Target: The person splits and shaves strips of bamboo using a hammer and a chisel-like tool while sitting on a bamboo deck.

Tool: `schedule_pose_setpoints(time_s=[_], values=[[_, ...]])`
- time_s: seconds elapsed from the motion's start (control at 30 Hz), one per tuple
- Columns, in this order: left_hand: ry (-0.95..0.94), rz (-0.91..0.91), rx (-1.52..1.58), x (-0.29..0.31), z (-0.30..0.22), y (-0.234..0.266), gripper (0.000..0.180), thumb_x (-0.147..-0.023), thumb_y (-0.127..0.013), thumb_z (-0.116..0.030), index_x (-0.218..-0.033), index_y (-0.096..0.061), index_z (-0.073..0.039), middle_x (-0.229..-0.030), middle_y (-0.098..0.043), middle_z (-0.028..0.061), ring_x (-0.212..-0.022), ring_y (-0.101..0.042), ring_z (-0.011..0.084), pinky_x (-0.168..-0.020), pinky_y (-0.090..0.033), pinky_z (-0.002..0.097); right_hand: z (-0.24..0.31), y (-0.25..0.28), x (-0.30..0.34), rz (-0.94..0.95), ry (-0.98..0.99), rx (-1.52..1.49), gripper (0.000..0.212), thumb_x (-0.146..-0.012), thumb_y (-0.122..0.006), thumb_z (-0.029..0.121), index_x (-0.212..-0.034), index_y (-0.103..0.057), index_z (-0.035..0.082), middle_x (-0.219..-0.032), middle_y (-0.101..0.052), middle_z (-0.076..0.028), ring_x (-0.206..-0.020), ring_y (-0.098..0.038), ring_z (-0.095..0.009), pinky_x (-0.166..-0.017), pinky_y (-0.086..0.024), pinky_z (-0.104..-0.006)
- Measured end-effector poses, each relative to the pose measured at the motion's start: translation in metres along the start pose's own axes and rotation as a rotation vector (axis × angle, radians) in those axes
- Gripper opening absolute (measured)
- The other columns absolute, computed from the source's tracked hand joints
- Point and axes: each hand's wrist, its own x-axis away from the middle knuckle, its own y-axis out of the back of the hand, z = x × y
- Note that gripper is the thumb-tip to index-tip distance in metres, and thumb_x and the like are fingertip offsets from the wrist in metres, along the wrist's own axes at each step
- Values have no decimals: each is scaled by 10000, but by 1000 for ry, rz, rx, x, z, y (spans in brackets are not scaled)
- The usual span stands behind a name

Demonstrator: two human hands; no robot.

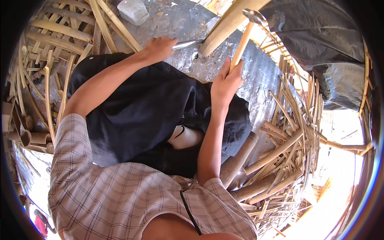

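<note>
"How many of each thing did you count on your feed?"

"One hammer (pixel 241 46), one metal blade (pixel 188 43), one thick pale pole (pixel 227 29) and one grey stone (pixel 134 12). The split strips (pixel 298 154) on the right lay too tangled for me to number, with several thicker rods (pixel 244 156) among them."

"And the two grips?"

"I had both in view. The left grip (pixel 161 48) was closed round the near end of the blade; its fingers hid whatever handle there was. The right grip (pixel 227 83) was wrapped round the lower part of the hammer's wooden handle."

"Where were the tools, exactly?"

"The blade pointed right, its tip at the lower end of the pole, though I couldn't tell whether they touched. The pole slanted up and away over the dark floor (pixel 176 21). The hammer was tilted, its metal head high beside the pole."

"What crowded the space?"

"The black trousers (pixel 140 112) over bent legs covered much of the floor below the hands. A black sheet (pixel 316 40) hung at upper right, and the stone sat beyond the left grip."

"Any containers?"

"Only a woven lattice (pixel 60 34) at upper left; I couldn't tell whether it was a basket, or what it held."
</note>
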Motion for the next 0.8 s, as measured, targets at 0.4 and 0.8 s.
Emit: schedule_pose_setpoints(time_s=[0.4,0.8], values=[[-49,-36,-10,-1,-1,-14,420,-935,-650,-208,-1332,-554,-112,-1038,-675,219,-978,-688,451,-834,-534,564,-48,-14,17,118,94,209,193,-1034,-565,180,-986,-525,-2,-691,-617,-271,-686,-664,-467,-573,-472,-544],[-23,13,-78,2,-7,-4,431,-957,-596,-161,-1382,-533,-132,-1117,-654,190,-1042,-676,419,-867,-507,541,-98,-52,21,273,-33,250,210,-1005,-575,151,-1022,-573,-58,-840,-645,-345,-889,-647,-524,-737,-478,-617]])
